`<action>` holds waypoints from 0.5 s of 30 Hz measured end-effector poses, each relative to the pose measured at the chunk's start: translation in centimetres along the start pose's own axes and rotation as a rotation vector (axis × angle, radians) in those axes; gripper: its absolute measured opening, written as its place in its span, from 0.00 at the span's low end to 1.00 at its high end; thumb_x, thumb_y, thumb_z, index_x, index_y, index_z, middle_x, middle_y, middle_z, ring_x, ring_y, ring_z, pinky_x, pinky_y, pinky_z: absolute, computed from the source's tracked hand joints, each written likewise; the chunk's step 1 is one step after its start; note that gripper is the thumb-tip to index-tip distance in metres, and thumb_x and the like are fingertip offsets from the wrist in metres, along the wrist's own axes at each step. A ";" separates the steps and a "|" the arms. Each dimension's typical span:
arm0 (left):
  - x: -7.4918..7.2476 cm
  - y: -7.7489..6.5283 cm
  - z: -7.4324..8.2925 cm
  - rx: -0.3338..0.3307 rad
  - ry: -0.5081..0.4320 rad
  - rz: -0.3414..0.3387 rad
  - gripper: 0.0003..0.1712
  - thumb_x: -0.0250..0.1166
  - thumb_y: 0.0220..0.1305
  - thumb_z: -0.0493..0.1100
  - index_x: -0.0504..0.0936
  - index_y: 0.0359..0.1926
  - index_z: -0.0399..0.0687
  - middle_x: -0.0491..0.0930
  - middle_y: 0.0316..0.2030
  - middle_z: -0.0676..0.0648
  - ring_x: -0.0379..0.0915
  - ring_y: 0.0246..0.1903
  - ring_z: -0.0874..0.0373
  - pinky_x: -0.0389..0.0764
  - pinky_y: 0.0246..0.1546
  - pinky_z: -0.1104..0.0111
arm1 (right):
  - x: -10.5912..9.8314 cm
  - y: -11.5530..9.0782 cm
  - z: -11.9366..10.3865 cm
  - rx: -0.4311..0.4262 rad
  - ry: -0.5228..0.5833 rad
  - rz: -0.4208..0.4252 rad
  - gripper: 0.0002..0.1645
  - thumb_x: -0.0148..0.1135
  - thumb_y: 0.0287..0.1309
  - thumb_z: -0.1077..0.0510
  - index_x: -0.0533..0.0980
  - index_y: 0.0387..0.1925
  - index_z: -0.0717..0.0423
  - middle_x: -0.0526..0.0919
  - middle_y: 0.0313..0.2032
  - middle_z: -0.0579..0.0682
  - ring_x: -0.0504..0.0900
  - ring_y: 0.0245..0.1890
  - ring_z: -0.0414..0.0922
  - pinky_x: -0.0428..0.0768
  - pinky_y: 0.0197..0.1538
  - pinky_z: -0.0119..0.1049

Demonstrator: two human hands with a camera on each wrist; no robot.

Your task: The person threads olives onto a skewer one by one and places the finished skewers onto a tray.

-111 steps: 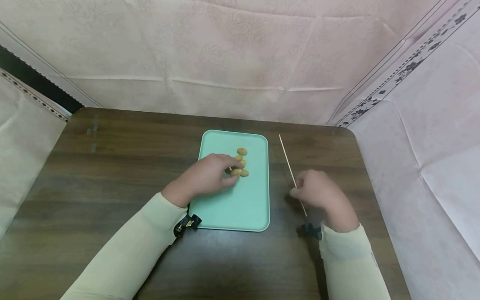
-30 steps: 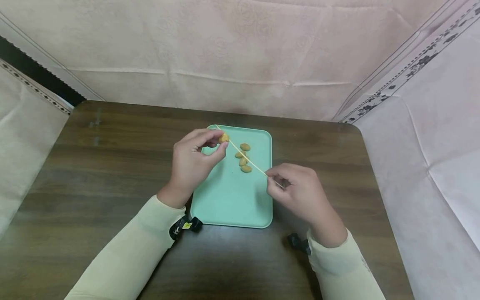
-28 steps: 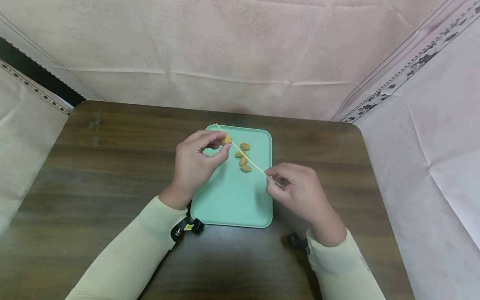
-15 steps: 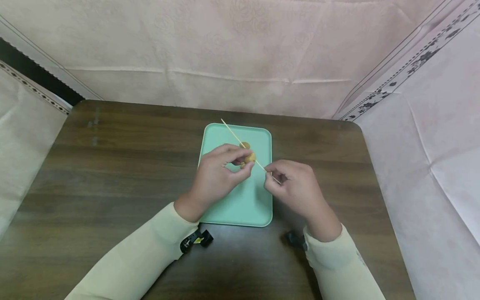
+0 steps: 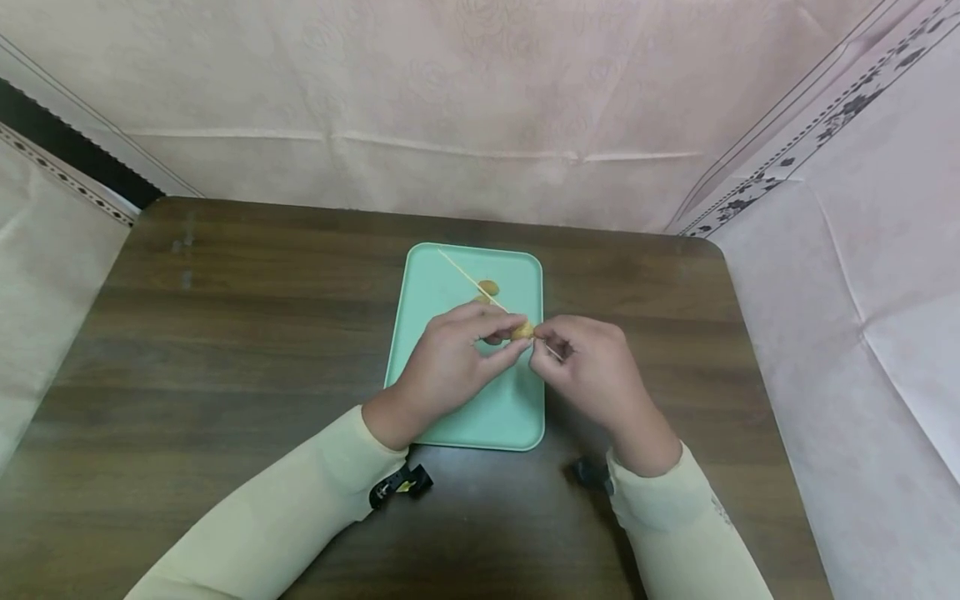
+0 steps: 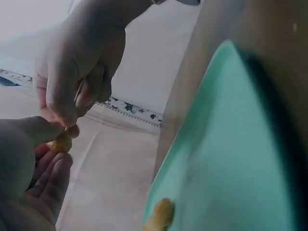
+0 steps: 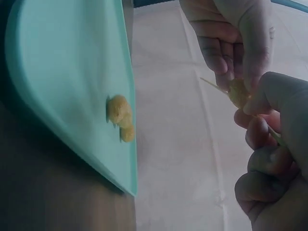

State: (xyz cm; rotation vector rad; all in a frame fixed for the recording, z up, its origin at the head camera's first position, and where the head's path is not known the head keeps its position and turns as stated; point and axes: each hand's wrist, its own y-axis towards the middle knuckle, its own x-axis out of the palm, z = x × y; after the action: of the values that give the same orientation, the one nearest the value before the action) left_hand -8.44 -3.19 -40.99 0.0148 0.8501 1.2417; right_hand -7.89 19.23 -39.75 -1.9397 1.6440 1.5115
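In the head view, a yellow-brown piece (image 5: pixel 522 331) is held above a green tray (image 5: pixel 480 425), between the thumb and fingers of the left hand (image 5: pixel 453 358). A thin skewer (image 5: pixel 467 275) is pinched between the thumb and fingers of the right hand (image 5: pixel 596 367), just beside the piece. The skewer is slanted, with its far tip directed toward the far left corner of the tray and its short near end seen past the right fingertips. The loose pieces (image 5: pixel 488 287) are located on the tray, beyond the left hand, by which they are partly covered. The tray is placed on a dark wooden table (image 5: pixel 225 375), behind which a pale cloth (image 5: pixel 412 92) is hung. Both forearms are covered by pale sleeves (image 5: pixel 277 508), and a black device (image 5: pixel 401 485) is worn at the left wrist. In the left wrist view, the held piece is gripped from both sides by the left thumb and fingers, and the right fingertips are positioned close against it. The tray is seen at the right, with loose pieces near its edge. In the right wrist view, the skewer is seen emerging on both sides of the held piece; whether the piece is touched by the right fingertips cannot be told. The loose pieces are grouped together near one tray edge.
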 end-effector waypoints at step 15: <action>-1.2 3.3 -3.6 -0.245 0.358 -0.463 0.28 0.77 0.72 0.51 0.86 0.69 0.50 0.87 0.61 0.48 0.85 0.57 0.51 0.87 0.60 0.55 | -1.4 0.3 2.7 0.219 -0.051 0.044 0.08 0.69 0.62 0.62 0.92 0.37 0.57 0.89 0.27 0.49 0.82 0.27 0.45 0.81 0.34 0.40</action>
State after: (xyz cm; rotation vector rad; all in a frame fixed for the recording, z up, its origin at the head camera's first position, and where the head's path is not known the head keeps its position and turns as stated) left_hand -13.29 -4.50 -41.42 -0.5859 0.9352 0.9102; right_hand -9.50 21.85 -39.84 -1.7482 1.7592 1.3211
